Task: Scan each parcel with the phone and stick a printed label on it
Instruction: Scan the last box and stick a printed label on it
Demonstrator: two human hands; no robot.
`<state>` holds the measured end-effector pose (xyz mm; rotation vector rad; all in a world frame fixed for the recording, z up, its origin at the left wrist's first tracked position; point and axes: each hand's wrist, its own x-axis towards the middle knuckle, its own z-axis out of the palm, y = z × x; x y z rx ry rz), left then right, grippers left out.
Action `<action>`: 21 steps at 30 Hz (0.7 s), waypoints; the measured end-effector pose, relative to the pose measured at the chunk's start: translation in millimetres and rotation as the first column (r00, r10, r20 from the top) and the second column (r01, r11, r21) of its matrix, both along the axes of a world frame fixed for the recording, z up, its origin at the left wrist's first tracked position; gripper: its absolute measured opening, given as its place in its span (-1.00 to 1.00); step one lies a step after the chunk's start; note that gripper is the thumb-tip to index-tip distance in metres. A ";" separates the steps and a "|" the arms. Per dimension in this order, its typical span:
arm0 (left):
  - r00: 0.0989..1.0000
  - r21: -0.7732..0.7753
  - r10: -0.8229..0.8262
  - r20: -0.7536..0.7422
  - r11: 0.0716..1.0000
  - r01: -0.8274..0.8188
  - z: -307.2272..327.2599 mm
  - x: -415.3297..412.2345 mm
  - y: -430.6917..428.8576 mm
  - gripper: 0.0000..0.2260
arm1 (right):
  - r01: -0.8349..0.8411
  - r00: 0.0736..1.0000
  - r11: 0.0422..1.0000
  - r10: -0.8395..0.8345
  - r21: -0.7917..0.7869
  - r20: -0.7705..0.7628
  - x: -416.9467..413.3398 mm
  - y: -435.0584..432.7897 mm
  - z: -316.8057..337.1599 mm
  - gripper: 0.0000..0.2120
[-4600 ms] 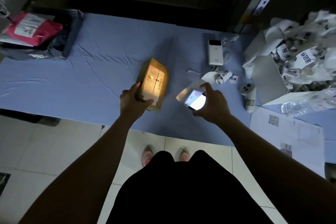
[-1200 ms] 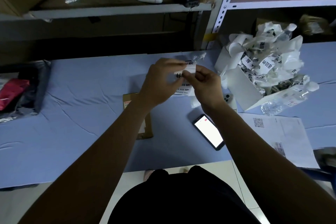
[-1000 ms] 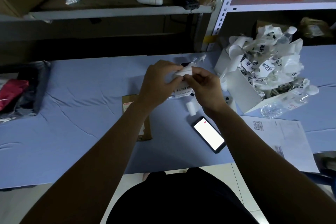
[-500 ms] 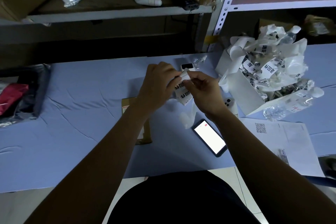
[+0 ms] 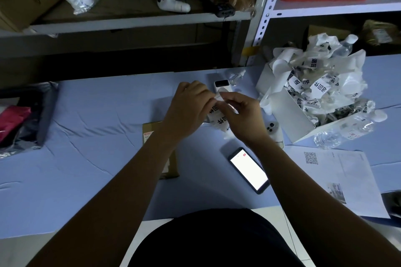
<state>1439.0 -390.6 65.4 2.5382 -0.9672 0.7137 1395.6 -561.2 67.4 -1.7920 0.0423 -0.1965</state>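
Both hands meet over the blue table [image 5: 86, 136]. My left hand [image 5: 186, 110] and my right hand [image 5: 243, 117] pinch a white printed label [image 5: 219, 117] with black characters, which hangs between them with a curl of backing paper below. A flat brown cardboard parcel [image 5: 152, 134] lies under my left forearm, mostly hidden. The phone [image 5: 249, 170] lies face up with a lit white screen, just below my right wrist. A small white label printer [image 5: 221, 83] stands beyond my fingers.
A white box [image 5: 288, 115] heaped with discarded label backings sits at the right, plastic bottles [image 5: 342, 132] against it. Printed sheets [image 5: 338, 178] lie at the right front. Dark and red bagged parcels [image 5: 19, 119] sit far left. Metal shelving stands behind the table.
The phone that my right hand held over the parcel now lies on the table. Both hands took up a label; over the last second it turned and hangs lower between the fingers.
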 end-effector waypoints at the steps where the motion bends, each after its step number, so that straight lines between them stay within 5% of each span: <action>1: 0.999 -0.035 -0.001 -0.048 0.999 0.000 -0.2 0.6 -0.6 -0.78 | 0.013 1.000 1.000 -0.013 -0.008 0.011 -0.1 0.0 0.2 -0.92; 6: 0.984 -0.149 0.046 -0.175 0.986 -0.073 1.6 0.6 -5.5 -0.73 | 0.021 0.998 0.999 -0.018 -0.050 0.061 1.9 -0.2 0.4 -0.88; 11: 0.995 -0.080 0.067 -0.079 0.994 -0.074 2.6 -0.2 -6.2 -0.74 | 0.002 1.000 1.000 -0.002 -0.025 0.021 2.5 1.4 2.1 -0.88; 18: 0.993 -0.037 -0.003 -0.115 0.999 -0.001 4.7 -3.4 -8.4 -0.73 | 0.070 0.997 0.944 -0.060 0.323 -0.041 1.9 -1.3 7.1 -0.79; 21: 0.969 -0.195 -0.016 -0.246 0.980 -0.033 5.7 -8.4 -12.6 -0.79 | 0.015 1.000 0.940 -0.008 0.340 -0.021 1.9 -5.9 7.0 -0.78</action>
